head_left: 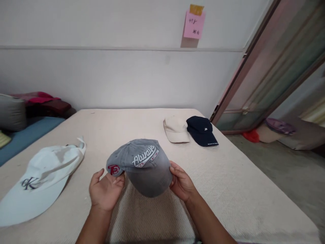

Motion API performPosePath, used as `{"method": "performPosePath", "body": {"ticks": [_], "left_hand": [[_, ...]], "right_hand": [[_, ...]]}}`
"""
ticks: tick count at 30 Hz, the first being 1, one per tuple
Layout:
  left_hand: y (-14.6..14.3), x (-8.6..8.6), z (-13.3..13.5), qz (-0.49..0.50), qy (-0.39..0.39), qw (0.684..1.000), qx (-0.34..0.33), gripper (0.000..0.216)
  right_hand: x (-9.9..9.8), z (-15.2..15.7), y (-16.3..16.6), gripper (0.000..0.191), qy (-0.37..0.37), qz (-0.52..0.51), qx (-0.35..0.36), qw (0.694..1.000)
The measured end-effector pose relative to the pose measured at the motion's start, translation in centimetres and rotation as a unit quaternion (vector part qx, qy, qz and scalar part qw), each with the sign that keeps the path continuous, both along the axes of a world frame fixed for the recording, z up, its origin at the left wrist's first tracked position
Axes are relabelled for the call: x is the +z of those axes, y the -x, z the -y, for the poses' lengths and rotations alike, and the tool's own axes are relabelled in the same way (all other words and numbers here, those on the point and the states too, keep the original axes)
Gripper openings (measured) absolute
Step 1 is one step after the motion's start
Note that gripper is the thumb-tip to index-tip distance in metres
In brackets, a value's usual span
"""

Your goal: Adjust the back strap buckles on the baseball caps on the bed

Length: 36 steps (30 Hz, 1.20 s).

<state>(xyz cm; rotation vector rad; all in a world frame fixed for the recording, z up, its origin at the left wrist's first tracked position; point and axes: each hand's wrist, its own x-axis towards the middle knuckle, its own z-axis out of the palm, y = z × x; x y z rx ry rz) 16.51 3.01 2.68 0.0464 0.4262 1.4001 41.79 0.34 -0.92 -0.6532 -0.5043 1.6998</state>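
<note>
A grey baseball cap (142, 166) with white "Always" lettering and a red patch is held above the cream tabletop, brim pointing toward me. My left hand (105, 191) grips its left side by the red patch, fingers curled under the edge. At the cap's right side, my right hand (181, 184) clasps the edge with thumb on top. Both forearms reach in from the bottom of the view.
A white cap (42, 178) with a dark logo lies at the left of the cream-covered table (228, 189). A beige cap (175, 130) and a navy cap (201, 130) sit side by side at the far right. A pink note (194, 24) hangs on the wall; a sliding door stands right.
</note>
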Motion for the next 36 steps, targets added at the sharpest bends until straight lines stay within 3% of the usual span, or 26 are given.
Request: {"method": "performPosePath", "body": {"ticks": [3,9,16,23,29,36], "left_hand": [[-0.5,0.1,0.1,-0.014,0.002,1.0,-0.001,0.014],[-1.7,0.5,0.3,-0.013,-0.067,0.997,-0.039,0.029],[-2.1,-1.0,0.1,-0.033,-0.066,0.996,-0.057,0.041],[-2.6,-1.8,0.7,0.014,-0.122,0.988,-0.091,0.04],[-2.0,-1.2,0.7,0.055,-0.155,0.985,-0.053,0.041],[-1.4,-1.7,0.1,0.09,-0.192,0.974,-0.082,0.044]], "right_hand": [[0.1,0.0,-0.2,0.033,-0.005,-0.006,0.0,1.0],[0.2,0.0,-0.3,0.029,0.017,-0.012,-0.011,1.0],[0.1,0.0,0.4,0.029,0.012,-0.019,0.019,1.0],[0.1,-0.2,0.1,0.026,0.024,-0.031,0.003,0.999],[-0.2,-0.2,0.4,0.017,0.041,-0.054,0.0,0.998],[0.1,0.1,1.1,0.019,0.046,-0.051,0.0,0.998]]}}
